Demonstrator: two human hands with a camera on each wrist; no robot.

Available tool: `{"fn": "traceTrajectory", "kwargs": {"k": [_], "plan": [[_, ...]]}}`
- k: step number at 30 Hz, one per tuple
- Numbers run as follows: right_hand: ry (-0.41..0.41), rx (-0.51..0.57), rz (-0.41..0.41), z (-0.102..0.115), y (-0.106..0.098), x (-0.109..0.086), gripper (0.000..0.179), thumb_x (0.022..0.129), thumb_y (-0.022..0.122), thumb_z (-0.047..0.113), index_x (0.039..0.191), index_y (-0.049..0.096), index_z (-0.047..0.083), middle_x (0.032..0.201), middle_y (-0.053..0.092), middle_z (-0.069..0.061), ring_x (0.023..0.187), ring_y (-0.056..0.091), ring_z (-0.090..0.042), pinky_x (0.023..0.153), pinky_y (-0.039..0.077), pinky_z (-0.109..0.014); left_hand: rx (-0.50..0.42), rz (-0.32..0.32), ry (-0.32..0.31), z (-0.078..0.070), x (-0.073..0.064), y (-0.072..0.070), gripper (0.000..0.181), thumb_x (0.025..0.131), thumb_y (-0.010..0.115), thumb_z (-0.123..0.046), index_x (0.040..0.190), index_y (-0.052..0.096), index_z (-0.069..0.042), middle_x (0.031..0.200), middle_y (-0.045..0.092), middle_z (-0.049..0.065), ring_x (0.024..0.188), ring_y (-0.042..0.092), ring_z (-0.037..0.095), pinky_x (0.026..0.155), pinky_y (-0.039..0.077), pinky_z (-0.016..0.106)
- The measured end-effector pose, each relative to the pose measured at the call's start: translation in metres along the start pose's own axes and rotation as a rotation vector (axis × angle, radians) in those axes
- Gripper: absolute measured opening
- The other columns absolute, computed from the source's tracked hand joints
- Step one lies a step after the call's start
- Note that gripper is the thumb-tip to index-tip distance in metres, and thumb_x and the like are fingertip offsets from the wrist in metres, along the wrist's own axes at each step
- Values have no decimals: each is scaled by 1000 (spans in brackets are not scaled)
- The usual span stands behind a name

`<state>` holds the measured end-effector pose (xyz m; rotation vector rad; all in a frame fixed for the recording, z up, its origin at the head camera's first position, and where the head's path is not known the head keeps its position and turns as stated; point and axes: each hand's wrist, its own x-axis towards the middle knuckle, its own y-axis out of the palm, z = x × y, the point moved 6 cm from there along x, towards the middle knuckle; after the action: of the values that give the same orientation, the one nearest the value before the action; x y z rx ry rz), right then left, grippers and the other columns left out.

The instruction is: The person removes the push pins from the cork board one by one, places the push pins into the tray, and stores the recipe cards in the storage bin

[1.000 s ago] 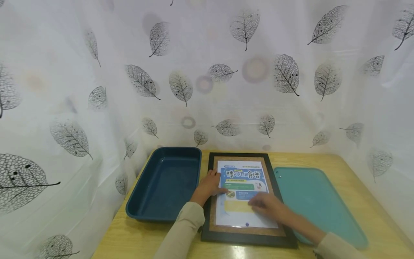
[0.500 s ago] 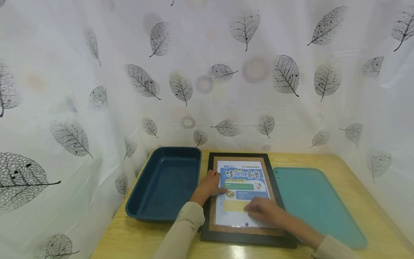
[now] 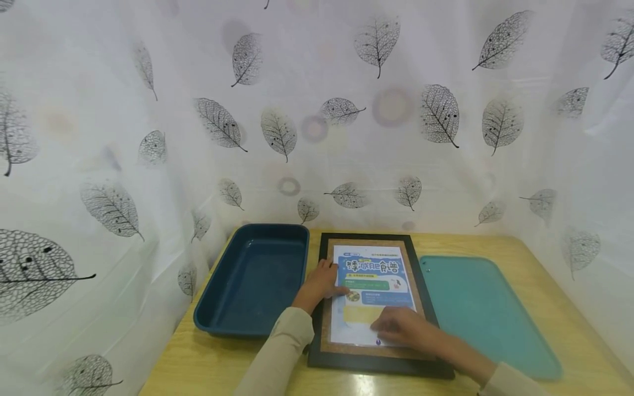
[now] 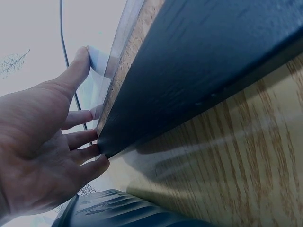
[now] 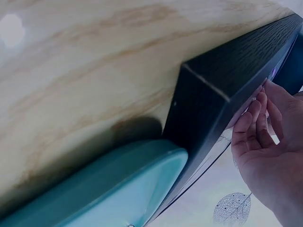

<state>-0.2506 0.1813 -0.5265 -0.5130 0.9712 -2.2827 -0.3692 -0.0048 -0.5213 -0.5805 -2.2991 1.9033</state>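
A black-framed cork board (image 3: 381,363) lies on the table with a printed sheet (image 3: 356,332) on it, bearing a blue and yellow design and Chinese characters. My left hand (image 3: 322,283) rests over the board's left side, thumb on the sheet; in the left wrist view its fingers (image 4: 83,139) lie nearly straight at the frame's edge. Over the sheet's lower right is my right hand (image 3: 403,327), fingers bent, thumb and fingertips close together at the paper. I cannot tell whether they pinch anything. A small purple spot (image 3: 378,342) shows near the sheet's bottom edge, just below those fingertips.
A deep dark blue tray (image 3: 247,294) stands left of the board. On the right, a shallow teal tray (image 3: 487,308) lies close to the frame. Beneath them is a light wood-grain table (image 3: 183,363). A white leaf-patterned curtain (image 3: 317,159) hangs around the table.
My right hand has slid left and slightly down over the sheet, toward the purple spot. The left hand, the board and the trays have stayed in place.
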Motion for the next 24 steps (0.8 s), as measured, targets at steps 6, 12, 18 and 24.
{"fn": "traceTrajectory", "kwargs": {"k": [6,12,18,24], "plan": [[6,43,35,7,2,0,15,95,75,15,108,80,10,95,74,10,87,66,0,77,59,-23,-10,-2,1,0,0,0,88,90,76,-57,153,47,-4,167,33,15,151,35,30,119,39,47],[34,53,67,8,4,-1,15,97,73,17,110,81,13,95,73,12,86,66,1,78,59,-23,14,-9,18,-1,-3,-2,86,90,76,-57,152,48,-3,164,37,15,149,37,30,118,40,46],[-37,-12,66,9,4,-4,13,96,74,16,107,81,16,95,72,14,86,65,2,76,58,-22,13,-4,12,-2,-3,-1,85,92,74,-55,153,48,-3,164,36,15,149,37,30,119,39,45],[-136,-23,44,12,3,-9,13,94,77,14,105,82,17,94,71,14,85,65,2,74,58,-21,10,-11,10,-4,-7,-7,83,92,75,-54,152,48,-2,164,37,15,148,38,30,119,39,45]]}}
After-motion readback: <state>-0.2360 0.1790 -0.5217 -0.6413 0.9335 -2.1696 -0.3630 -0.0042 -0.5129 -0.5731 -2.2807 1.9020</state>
